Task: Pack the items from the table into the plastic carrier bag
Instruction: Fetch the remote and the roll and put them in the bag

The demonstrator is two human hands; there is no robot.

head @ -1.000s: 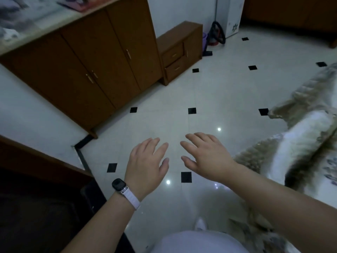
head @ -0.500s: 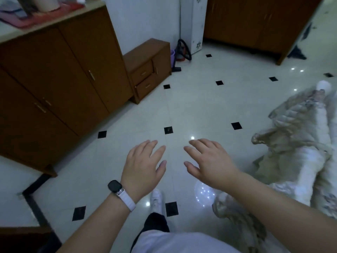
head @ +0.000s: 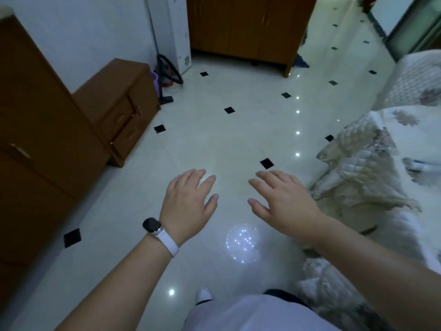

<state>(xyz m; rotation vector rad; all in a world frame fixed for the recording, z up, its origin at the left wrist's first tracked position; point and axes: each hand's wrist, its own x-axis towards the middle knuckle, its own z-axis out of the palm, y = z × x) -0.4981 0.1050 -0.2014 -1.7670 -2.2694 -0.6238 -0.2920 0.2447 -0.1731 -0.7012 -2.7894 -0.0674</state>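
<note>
My left hand (head: 188,204), with a smartwatch on a white strap at the wrist, is held out palm down above the tiled floor, fingers relaxed and holding nothing. My right hand (head: 284,201) hovers beside it, also palm down, spread and empty. The two hands are a short gap apart. No table, items or plastic carrier bag appear in the head view.
Brown cabinets (head: 35,139) and a low drawer unit (head: 119,108) line the left wall. A wardrobe (head: 243,27) stands at the back. A quilted bed cover (head: 372,177) hangs down on the right. White floor with black diamonds (head: 229,130) runs between them.
The view has swung right and forward along the floor; the cabinets slid left and the wardrobe and bed came further into view. Both hands stay outstretched and empty.
</note>
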